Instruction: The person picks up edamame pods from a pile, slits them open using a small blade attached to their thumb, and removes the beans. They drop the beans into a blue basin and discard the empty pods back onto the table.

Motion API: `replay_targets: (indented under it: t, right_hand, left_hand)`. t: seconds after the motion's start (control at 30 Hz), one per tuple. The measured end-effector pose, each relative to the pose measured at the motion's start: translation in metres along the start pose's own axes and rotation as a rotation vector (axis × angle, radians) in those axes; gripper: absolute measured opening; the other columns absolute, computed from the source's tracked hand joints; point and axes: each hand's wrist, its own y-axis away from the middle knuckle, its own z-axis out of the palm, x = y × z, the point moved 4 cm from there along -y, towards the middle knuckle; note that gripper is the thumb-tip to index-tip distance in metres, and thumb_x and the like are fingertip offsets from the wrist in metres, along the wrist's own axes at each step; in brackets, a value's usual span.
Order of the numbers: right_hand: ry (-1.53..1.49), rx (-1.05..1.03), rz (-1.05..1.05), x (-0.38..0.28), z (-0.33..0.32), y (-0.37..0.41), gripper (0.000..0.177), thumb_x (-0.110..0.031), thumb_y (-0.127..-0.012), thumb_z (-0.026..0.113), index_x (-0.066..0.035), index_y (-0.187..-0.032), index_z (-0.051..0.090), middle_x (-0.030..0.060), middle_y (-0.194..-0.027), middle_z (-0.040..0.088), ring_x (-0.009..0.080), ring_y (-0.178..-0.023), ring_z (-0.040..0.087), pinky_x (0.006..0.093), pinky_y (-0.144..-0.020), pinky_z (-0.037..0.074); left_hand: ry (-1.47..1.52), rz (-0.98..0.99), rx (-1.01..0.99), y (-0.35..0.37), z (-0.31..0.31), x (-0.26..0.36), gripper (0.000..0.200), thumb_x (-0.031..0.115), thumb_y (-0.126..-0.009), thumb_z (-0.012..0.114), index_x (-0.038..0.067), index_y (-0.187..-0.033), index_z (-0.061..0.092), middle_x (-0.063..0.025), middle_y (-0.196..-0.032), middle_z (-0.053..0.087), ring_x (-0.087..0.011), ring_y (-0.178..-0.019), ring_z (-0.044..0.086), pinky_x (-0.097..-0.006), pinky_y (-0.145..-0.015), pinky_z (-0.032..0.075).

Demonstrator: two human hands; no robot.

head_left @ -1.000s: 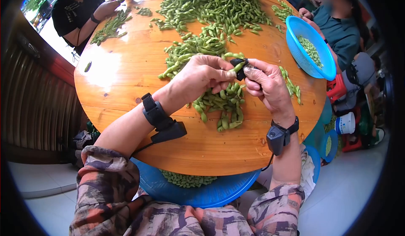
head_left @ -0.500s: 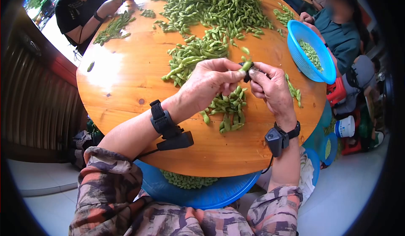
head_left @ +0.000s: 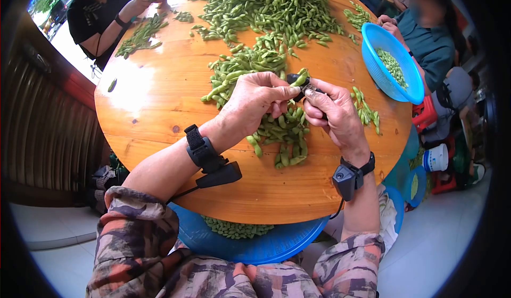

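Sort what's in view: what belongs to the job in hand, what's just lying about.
Job:
edamame pod between the hands
black piece at the right hand
pod heap
blue basin of shelled beans

Apparently lying about:
white bucket
red stool

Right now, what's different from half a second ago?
The left hand and right hand have shifted slightly leftward in the picture, along with the pod and black piece between them. I see nothing let go or newly taken hold of. The big pile and blue basket look as they were.
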Motion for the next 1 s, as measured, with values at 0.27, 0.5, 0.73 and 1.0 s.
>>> replay_targets:
  t: [0.27, 0.5, 0.73, 1.0]
  right_hand:
    - [0.178, 0.096, -0.081, -0.003, 0.002, 0.002, 0.024, -0.008, -0.098, 0.053, 0.005, -0.117, 0.058, -0.0055, -0.069, 0.045, 0.0019, -0.057, 0.036, 0.0181, -0.047, 0.03]
    - [-0.17, -0.036, -0.039, 0.0, -0.006, -0.002, 0.02, -0.006, -0.098, 0.049, 0.004, -0.112, 0.059, -0.0052, -0.07, 0.044, 0.0019, -0.056, 0.035, 0.0181, -0.047, 0.03]
    - [0.188, 0.056, 0.003, 0.013, 0.005, -0.003, 0.018, -0.002, -0.095, 0.046, 0.004, -0.105, 0.06, -0.0051, -0.07, 0.048, 0.0013, -0.059, 0.043, 0.0181, -0.049, 0.037]
    - [0.231, 0.099, 0.001, 0.023, -0.001, -0.006, 0.018, -0.006, -0.094, 0.05, 0.004, -0.101, 0.063, -0.0066, -0.068, 0.047, 0.001, -0.058, 0.043, 0.0187, -0.048, 0.038]
  left_hand:
    - [0.246, -0.082, -0.062, 0.005, 0.009, -0.005, 0.014, 0.008, -0.086, 0.071, 0.003, -0.078, 0.061, -0.005, -0.07, 0.062, -0.0109, -0.056, 0.056, -0.0223, -0.047, 0.04]
    - [0.377, -0.113, -0.256, 0.002, 0.015, -0.005, 0.018, 0.014, -0.088, 0.071, 0.005, -0.08, 0.058, -0.0015, -0.067, 0.057, -0.0107, -0.058, 0.055, -0.0229, -0.05, 0.041]
    - [-0.391, 0.084, -0.07, -0.002, 0.004, 0.007, 0.021, 0.019, -0.092, 0.068, -0.001, -0.093, 0.061, -0.0005, -0.068, 0.06, -0.0059, -0.056, 0.056, -0.0201, -0.047, 0.042]
    - [-0.624, 0.141, -0.07, 0.001, 0.006, 0.015, 0.022, 0.012, -0.098, 0.053, -0.008, -0.097, 0.063, -0.0073, -0.065, 0.062, -0.0097, -0.053, 0.06, -0.0266, -0.047, 0.048]
